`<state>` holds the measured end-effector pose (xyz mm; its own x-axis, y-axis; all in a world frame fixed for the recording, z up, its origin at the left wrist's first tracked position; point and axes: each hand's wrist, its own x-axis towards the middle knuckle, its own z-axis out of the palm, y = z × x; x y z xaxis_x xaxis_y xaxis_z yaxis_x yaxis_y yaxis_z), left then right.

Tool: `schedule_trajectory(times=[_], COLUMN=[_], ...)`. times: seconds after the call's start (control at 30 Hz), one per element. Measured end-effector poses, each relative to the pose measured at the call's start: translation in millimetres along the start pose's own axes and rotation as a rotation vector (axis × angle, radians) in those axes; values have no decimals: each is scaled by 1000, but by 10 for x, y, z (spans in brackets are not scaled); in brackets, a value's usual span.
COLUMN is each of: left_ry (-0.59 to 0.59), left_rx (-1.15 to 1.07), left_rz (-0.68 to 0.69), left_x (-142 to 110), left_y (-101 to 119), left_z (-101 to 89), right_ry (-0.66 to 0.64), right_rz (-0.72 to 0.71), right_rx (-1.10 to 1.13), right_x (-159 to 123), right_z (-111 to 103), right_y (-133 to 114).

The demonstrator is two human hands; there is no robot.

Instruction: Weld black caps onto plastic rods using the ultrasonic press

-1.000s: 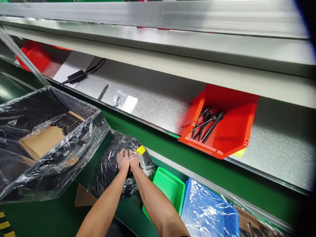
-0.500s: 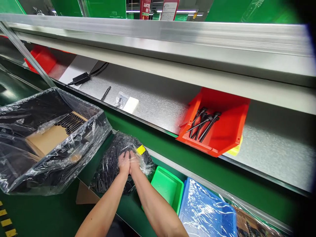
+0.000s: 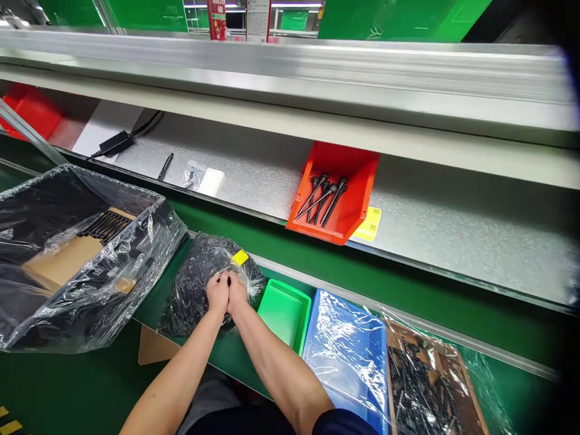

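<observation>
A bulging clear plastic bag [image 3: 194, 281] full of small black parts lies on the green bench, with a yellow label [image 3: 240, 257] on its upper right side. My left hand [image 3: 218, 293] and my right hand [image 3: 237, 292] are side by side over the bag's near side, their fingers curled closed on its plastic. Small dark bits show at the fingertips, too small to name. Right of the bag is a shallow green tray [image 3: 284, 314].
A plastic-lined black crate [image 3: 113, 296] holds dark rods on cardboard at left. Film-covered blue bin [image 3: 347, 356] and brown box [image 3: 430, 374] of black parts stand at right. On the shelf are a red bin [image 3: 357, 208] with black screw-like parts, a white block [image 3: 211, 182] and a pen [image 3: 165, 167].
The camera view has turned to the right, so the shelf and bins appear further left and more of the brown box shows. Both hands stay on the bag, their fingers slightly shifted.
</observation>
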<state>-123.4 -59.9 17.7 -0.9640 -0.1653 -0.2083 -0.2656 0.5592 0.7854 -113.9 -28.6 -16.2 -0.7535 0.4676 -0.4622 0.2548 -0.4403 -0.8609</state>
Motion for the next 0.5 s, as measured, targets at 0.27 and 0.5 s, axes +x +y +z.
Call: schedule_trajectory(times=[0.27,0.5], left_ry=[-157,-380], left_rx=[37,126], left_rz=[105,11], left_x=[-806,-1418], left_y=[100,-139], left_z=[362,1057], right_ry=[212,378], right_rz=[144,241], right_rx=[253,209], right_x=[-424,-533], right_z=[-842,-1815], right_y=[10,324])
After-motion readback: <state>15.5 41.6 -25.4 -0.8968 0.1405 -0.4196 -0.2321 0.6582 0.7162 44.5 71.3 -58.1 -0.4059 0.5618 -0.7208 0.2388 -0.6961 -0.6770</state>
